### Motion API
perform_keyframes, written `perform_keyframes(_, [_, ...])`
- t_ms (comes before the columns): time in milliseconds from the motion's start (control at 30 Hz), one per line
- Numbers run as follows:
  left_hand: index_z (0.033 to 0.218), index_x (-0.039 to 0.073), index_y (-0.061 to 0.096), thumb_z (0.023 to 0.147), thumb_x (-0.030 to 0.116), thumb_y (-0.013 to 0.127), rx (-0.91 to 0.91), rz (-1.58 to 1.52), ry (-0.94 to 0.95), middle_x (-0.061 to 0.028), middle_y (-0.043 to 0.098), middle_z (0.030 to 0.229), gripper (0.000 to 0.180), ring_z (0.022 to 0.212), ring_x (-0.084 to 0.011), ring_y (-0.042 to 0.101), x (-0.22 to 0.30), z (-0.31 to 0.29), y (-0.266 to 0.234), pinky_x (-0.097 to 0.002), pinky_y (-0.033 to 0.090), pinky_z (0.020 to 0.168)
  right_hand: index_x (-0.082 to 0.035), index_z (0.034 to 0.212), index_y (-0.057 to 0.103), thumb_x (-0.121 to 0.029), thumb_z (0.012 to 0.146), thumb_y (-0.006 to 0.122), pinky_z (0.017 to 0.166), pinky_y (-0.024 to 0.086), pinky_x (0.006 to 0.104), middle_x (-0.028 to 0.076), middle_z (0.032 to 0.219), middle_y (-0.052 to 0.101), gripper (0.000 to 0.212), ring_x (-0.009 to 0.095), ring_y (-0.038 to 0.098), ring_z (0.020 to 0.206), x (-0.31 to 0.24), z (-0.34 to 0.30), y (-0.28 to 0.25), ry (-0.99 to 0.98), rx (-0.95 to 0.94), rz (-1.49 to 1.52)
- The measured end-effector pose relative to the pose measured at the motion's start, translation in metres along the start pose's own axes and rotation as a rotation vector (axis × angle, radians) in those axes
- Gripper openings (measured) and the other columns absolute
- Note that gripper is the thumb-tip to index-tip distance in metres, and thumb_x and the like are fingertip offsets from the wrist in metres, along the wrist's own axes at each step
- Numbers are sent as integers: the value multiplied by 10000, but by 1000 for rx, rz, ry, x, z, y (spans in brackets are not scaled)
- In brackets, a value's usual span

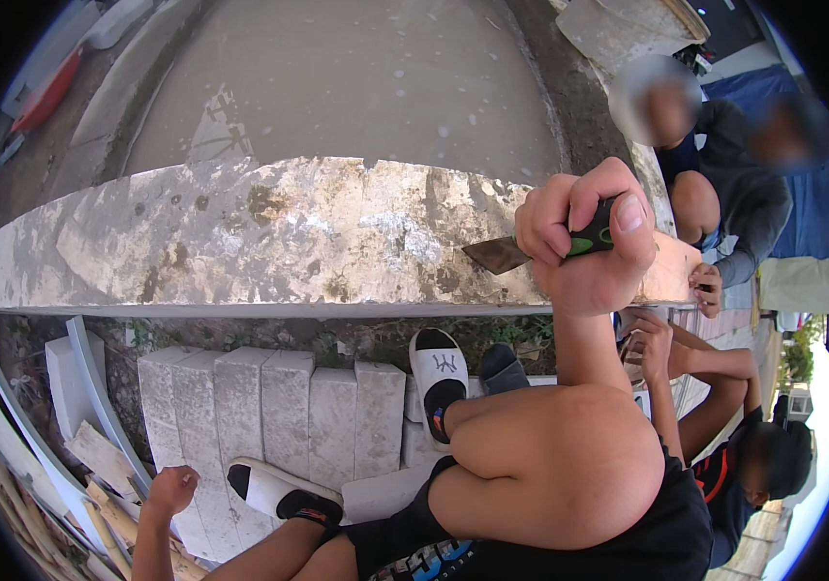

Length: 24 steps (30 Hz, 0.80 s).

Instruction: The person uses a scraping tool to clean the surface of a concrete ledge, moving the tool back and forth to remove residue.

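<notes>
My right hand [589, 237] is raised over the concrete ledge, its fingers wrapped round the black and green handle of a scraper [497, 255]. The flat, dark blade points left, close above the ledge's top; whether it touches cannot be made out. Pale, worn patches and dark stains mark the concrete ledge [308, 232]. Down at the lower left, my left hand [172, 489] hangs beside my leg with its fingers loosely curled, and nothing shows in it. My bent knee [569, 465] lies below the right hand.
Murky water [356, 87] lies beyond the ledge. White blocks [284, 412] sit under my slippers [439, 363]. Planks and strips [109, 436] lean at the left. Several people crouch at the right, one person's hand [707, 289] at the ledge's end. A bucket [632, 29] stands behind.
</notes>
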<state>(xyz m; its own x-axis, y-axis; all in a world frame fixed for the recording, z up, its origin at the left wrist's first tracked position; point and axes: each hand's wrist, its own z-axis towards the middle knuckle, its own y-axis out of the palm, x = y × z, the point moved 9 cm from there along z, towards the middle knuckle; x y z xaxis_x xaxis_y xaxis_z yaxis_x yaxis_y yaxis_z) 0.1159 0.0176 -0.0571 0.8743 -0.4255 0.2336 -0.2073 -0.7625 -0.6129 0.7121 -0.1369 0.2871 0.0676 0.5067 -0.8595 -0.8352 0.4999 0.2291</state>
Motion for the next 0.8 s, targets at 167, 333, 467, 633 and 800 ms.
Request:
perform_keyframes(167, [969,117,775,881,188,647,-2,-6,1,-183,742,876,170,835,-331,733,-6,0,3,-421,580,791,-32,798,447,-365,989,501,426,287,297,90,551,441,388,128,350,466,-11,-9,0,-93,-119,52])
perform_keyframes(333, [973,123,778,881,189,643,-10,6,-10,-185,742,872,176,838,-335,732,-9,0,5,-425,579,800,-64,858,430,-375,1030,406,435,279,283,77,575,425,356,123,316,461,-8,-1,-19,-64,-95,227])
perform_keyframes(467, [971,123,777,879,191,642,-7,31,-22,-186,742,877,177,838,-337,731,-12,-1,6,-430,577,807,-47,813,430,-340,1003,449,416,268,268,72,551,408,350,118,317,458,-1,9,-2,4,-132,99])
perform_keyframes(633, [979,125,774,877,195,647,-11,20,-28,-187,742,878,178,841,-336,731,-5,-2,2,-429,577,807,-24,739,488,-307,951,567,382,257,247,100,568,504,362,71,354,447,9,14,21,74,-90,-44])
perform_keyframes(800, [981,124,773,877,188,647,-4,-4,-21,-184,743,888,175,845,-330,734,-3,0,1,-422,578,806,-24,760,463,-301,969,519,399,299,258,99,560,458,352,108,361,458,2,10,5,38,-60,10])
